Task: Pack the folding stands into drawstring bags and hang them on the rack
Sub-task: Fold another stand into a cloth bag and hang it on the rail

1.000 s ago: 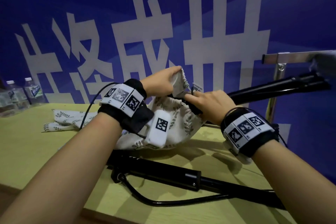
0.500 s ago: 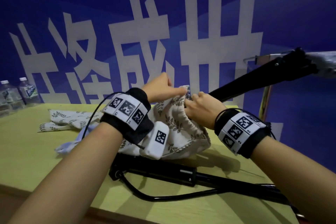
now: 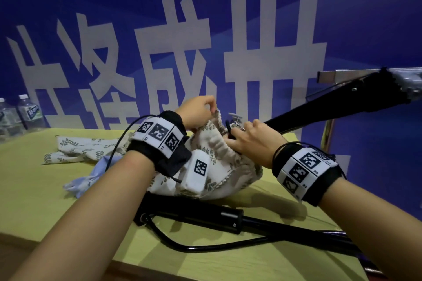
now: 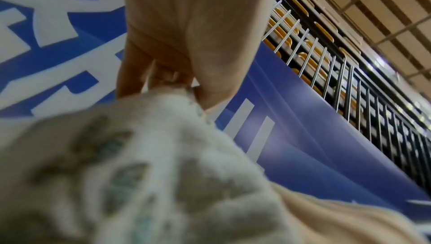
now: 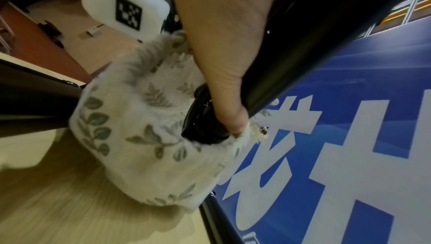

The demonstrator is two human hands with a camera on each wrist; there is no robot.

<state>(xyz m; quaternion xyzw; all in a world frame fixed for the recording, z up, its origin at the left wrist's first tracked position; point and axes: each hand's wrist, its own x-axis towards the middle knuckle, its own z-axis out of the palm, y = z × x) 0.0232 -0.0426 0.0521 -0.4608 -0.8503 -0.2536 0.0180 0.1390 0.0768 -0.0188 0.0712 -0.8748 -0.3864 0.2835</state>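
A leaf-print bag (image 3: 212, 162) sat bunched on the table (image 3: 29, 189), its gathered mouth raised between the two hands. One black stand (image 3: 319, 107) had its lower end in the bag's mouth; the rest stuck out, slanting up and to the right toward the rack (image 3: 342, 73). Judged from this, packing of that stand was only begun: most of it was still outside, the cord not drawn, nothing hung. A second stand (image 3: 205, 217) lay flat on the table in front of the bag, unpacked. A second bag (image 3: 80, 146) lay flat behind and to the left, with a pale blue cloth (image 3: 91, 180) near it.

The left hand (image 3: 196, 112) was raised at the far side of the mouth, fingers curled and pinching the bag's rim (image 4: 168, 89). The right hand (image 3: 255, 139) was at the near right of the mouth, its thumb (image 5: 233, 119) pressed down along the stand's end (image 5: 203, 128); it seemed to grip the stand there, though its fingers were hidden. Both forearms reached forward, wrists banded.

Two bottles (image 3: 20, 116) stood at far left
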